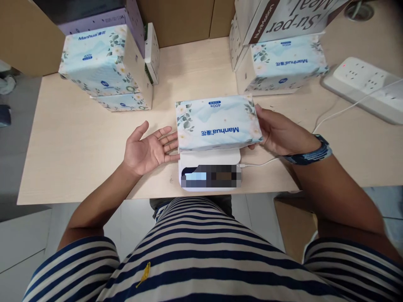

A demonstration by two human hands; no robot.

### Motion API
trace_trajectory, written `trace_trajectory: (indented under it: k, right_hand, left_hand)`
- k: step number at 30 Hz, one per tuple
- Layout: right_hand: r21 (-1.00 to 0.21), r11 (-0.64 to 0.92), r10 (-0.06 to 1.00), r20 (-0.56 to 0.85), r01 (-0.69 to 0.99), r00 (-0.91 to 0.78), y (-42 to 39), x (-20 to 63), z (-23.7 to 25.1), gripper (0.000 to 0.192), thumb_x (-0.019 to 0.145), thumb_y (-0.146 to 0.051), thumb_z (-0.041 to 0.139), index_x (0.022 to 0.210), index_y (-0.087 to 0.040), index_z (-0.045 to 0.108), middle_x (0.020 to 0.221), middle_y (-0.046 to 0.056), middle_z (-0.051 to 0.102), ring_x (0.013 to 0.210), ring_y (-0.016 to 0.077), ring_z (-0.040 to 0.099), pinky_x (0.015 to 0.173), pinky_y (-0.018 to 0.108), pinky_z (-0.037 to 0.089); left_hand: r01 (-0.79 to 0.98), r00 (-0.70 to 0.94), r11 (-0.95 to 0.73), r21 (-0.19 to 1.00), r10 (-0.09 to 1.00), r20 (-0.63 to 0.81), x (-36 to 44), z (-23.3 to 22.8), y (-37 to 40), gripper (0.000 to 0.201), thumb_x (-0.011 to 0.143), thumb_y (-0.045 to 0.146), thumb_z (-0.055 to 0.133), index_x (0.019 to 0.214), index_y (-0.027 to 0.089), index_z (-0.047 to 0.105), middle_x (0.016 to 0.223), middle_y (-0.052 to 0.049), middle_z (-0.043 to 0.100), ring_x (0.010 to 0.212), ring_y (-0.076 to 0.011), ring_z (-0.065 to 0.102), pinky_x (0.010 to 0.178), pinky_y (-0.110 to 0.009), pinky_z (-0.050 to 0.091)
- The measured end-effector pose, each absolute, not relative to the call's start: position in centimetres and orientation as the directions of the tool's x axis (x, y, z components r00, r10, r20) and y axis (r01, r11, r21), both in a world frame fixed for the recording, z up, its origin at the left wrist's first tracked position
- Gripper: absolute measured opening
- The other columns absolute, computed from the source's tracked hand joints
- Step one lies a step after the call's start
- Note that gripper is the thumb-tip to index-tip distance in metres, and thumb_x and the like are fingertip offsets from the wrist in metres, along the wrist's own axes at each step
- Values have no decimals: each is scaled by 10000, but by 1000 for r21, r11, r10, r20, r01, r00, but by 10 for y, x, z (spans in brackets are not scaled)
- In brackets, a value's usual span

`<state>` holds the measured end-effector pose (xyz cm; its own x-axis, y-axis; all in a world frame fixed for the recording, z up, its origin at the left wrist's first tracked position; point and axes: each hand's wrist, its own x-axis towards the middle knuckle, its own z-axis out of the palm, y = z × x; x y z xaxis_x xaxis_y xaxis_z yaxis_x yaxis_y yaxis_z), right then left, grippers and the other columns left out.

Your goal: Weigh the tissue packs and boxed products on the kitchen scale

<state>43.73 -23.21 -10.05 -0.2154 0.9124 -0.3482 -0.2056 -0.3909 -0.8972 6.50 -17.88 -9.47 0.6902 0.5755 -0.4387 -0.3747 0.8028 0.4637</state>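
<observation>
A light blue tissue pack (218,119) with printed flowers is above a white device (209,158) near the table's front edge. It hides the back part of that device, and I cannot tell whether the two touch. My right hand (278,130) grips the pack at its right end, fingers partly hidden behind it. At the pack's left side, my left hand (149,147) lies palm up with fingers spread, fingertips at or just under the pack's edge. The device's front panel is blurred out. A white cable (261,162) plugs into its right side.
Stacked tissue packs (94,63) stand at the back left beside a small white box (152,54). Another tissue pack (286,63) sits at the back right under a large printed carton (286,21). A power strip (362,79) lies at the far right.
</observation>
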Motion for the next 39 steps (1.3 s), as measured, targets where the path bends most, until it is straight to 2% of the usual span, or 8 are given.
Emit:
trace_trajectory:
  k: [7, 12, 17, 21, 26, 32, 36, 39]
  right_hand:
    - [-936, -327, 938, -305, -130, -163, -235, 431, -101, 699, 889, -919, 651, 1138, -272, 744, 714, 8, 730, 542, 153, 668, 421, 228, 532]
    - [-935, -339, 937, -326, -100, -126, -236, 428, -102, 776, 900, -960, 557, 1245, -293, 751, 809, 22, 785, 639, 203, 738, 537, 311, 631]
    - [-953, -303, 948, -298, -26, -113, -236, 427, -103, 824, 955, -956, 433, 1324, -286, 739, 875, 50, 818, 739, 255, 796, 566, 355, 638]
    - [-957, -288, 947, -279, -43, -157, -237, 427, -102, 794, 955, -935, 486, 1357, -297, 734, 872, 41, 825, 744, 245, 801, 564, 333, 626]
    - [-949, -303, 946, -288, -90, -150, -238, 426, -97, 734, 961, -905, 530, 1354, -325, 748, 778, 0, 793, 629, 207, 737, 548, 316, 613]
    - [-921, -356, 931, -336, -157, -142, -236, 428, -94, 766, 893, -906, 641, 1328, -289, 773, 733, 13, 764, 676, 224, 742, 569, 325, 624]
    - [-909, -367, 929, -346, -197, -131, -236, 426, -91, 766, 810, -897, 751, 1203, -241, 798, 652, 0, 710, 538, 174, 630, 525, 301, 614]
    - [-913, -362, 931, -345, -191, -116, -236, 425, -88, 765, 753, -899, 805, 1119, -227, 789, 674, 5, 723, 516, 154, 624, 488, 271, 602]
  left_hand:
    - [-363, 702, 808, 464, 565, -434, 66, -95, -178, 623, 1008, 638, 529, 1337, 140, 708, 1316, -200, 833, 1210, -411, 820, 925, -561, 709]
    - [-365, 690, 803, 471, 573, -442, 65, -96, -178, 644, 1001, 648, 532, 1351, 137, 710, 1303, -198, 836, 1199, -402, 821, 922, -563, 707]
    - [-354, 700, 802, 480, 568, -433, 64, -98, -177, 674, 1002, 656, 544, 1414, 141, 685, 1324, -199, 830, 1259, -414, 801, 963, -568, 694]
    - [-347, 703, 796, 497, 571, -424, 64, -98, -177, 673, 997, 669, 550, 1400, 148, 688, 1327, -197, 830, 1275, -423, 796, 956, -568, 698]
    - [-346, 713, 791, 504, 571, -407, 64, -100, -177, 662, 1007, 673, 530, 1392, 158, 688, 1324, -193, 832, 1275, -421, 799, 950, -566, 704]
    - [-356, 716, 786, 506, 577, -392, 62, -104, -175, 711, 1003, 694, 512, 1440, 153, 661, 1326, -195, 829, 1313, -438, 778, 973, -599, 695]
    - [-356, 715, 773, 525, 587, -380, 62, -104, -177, 764, 996, 741, 489, 1446, 146, 656, 1343, -201, 820, 1318, -430, 773, 969, -574, 700]
    - [-361, 715, 765, 533, 594, -368, 63, -103, -178, 797, 1000, 778, 465, 1445, 141, 644, 1345, -202, 817, 1292, -415, 785, 990, -564, 696]
